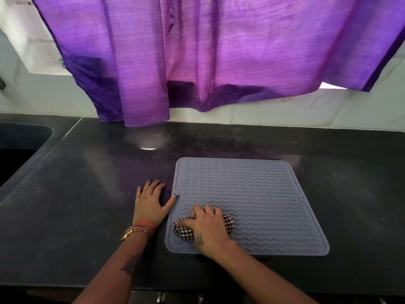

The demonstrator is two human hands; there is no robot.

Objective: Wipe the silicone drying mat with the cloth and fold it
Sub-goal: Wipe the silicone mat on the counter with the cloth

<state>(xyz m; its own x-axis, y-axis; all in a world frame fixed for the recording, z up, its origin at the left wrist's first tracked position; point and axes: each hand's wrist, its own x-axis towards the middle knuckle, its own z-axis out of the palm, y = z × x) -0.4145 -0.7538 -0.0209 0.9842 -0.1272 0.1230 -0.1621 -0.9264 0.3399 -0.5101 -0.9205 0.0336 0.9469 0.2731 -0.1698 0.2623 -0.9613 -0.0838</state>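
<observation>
Your grey-blue square silicone drying mat [252, 202], ridged with wavy lines and bordered by a raised rim, lies flat and unfolded on the dark speckled stone countertop [87, 194], a little right of centre and close to the front edge. Your right hand [206, 227] sits on the mat's near-left part, fingers curled down over a bunched black-and-white houndstooth cloth [184, 232], gripping it and pressing it against the ridges. The cloth shows on both sides of that hand, more of it on the left. Your left hand [151, 205] lies flat on the countertop just beside the mat's left edge, fingers straight and spread, holding nothing; its thumb tip reaches the mat's rim at a small notch there. That wrist wears a gold watch and red-and-orange bangles [140, 230].

Behind the mat, a purple fabric curtain [197, 62] hangs in front of a window, its lower hem dropping to the back of the countertop at the left of centre. A dark sink basin [17, 154] is sunk into the counter at the far left. White tiled wall [328, 110] runs along the back.
</observation>
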